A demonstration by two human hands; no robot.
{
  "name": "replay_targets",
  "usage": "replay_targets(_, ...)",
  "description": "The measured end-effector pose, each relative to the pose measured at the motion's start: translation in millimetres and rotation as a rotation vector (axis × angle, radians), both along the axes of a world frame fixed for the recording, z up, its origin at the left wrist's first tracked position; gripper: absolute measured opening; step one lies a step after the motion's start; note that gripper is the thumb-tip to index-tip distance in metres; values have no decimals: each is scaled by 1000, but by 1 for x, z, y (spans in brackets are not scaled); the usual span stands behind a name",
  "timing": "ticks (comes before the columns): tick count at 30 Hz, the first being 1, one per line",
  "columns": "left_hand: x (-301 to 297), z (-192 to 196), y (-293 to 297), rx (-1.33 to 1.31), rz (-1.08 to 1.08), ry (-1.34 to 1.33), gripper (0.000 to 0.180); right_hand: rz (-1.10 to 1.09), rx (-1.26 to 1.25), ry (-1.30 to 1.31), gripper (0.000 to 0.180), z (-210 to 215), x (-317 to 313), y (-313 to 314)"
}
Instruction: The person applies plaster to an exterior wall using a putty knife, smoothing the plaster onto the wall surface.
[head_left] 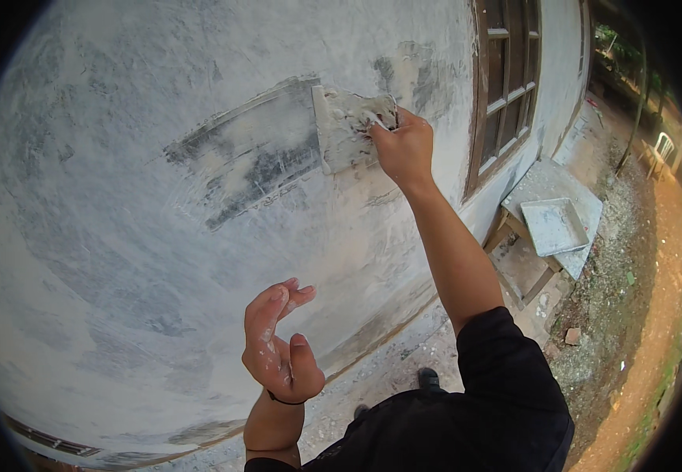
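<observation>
Hands: right grips flat putty-caked trowel on rough wall; left open, empty.

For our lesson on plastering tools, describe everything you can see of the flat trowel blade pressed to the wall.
The trowel blade is a flat, roughly rectangular plate, smeared grey-white with plaster. It lies flat against the wall, at the right end of a wide, fresh, darker streak. The right hand grips its right edge, fingers on its face. Its handle is hidden.

right hand raised and gripping, left hand open, fingers curled
</observation>
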State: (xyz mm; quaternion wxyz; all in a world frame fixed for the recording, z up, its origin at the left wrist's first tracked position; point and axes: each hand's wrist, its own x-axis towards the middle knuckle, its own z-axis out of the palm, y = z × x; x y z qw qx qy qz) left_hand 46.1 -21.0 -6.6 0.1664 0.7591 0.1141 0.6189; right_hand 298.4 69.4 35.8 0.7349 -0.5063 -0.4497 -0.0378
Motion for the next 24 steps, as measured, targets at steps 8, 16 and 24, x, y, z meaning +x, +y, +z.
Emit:
replay_targets(8, -19, -5, 5, -3, 9, 18, 46, -193, 79, -63, 12, 9, -34, -31)
replay_targets(16, -106, -13, -7, 8, 31, -22, 47, -469, 77, -409, 22, 8, -197, 17)
replay_targets(24, -154, -13, -15, -28, 111, -88, 67, -321, 180, -500, 13, 21, -300, -7)
